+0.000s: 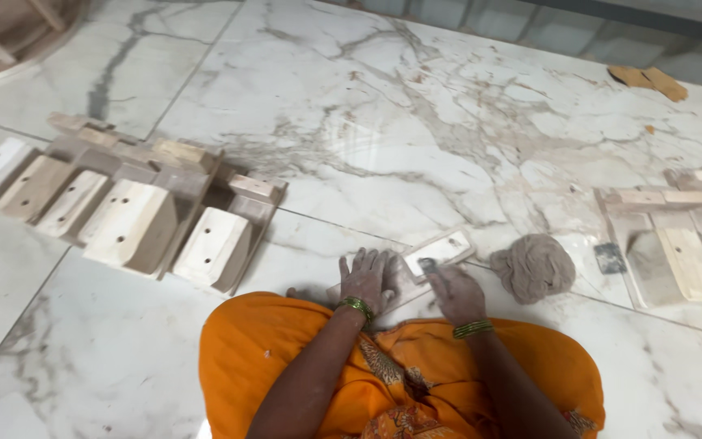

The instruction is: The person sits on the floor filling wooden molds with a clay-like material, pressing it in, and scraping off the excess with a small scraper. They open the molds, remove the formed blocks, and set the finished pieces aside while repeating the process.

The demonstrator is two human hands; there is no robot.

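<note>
Orange-draped knees (302, 358) frame the white veined marble floor (416, 130), where the left hand (363, 280) presses flat, fingers spread, on a small pale drilled wooden block (439, 250) while the right hand (457, 294) pinches a small dark object against it, and the block could slip on smooth marble.

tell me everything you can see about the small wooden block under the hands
The small wooden block is a pale, flat, oblong piece with rounded corners and two small holes in its top face. It lies at an angle on the marble floor. The left hand presses beside it; the right hand touches its near end.
</note>
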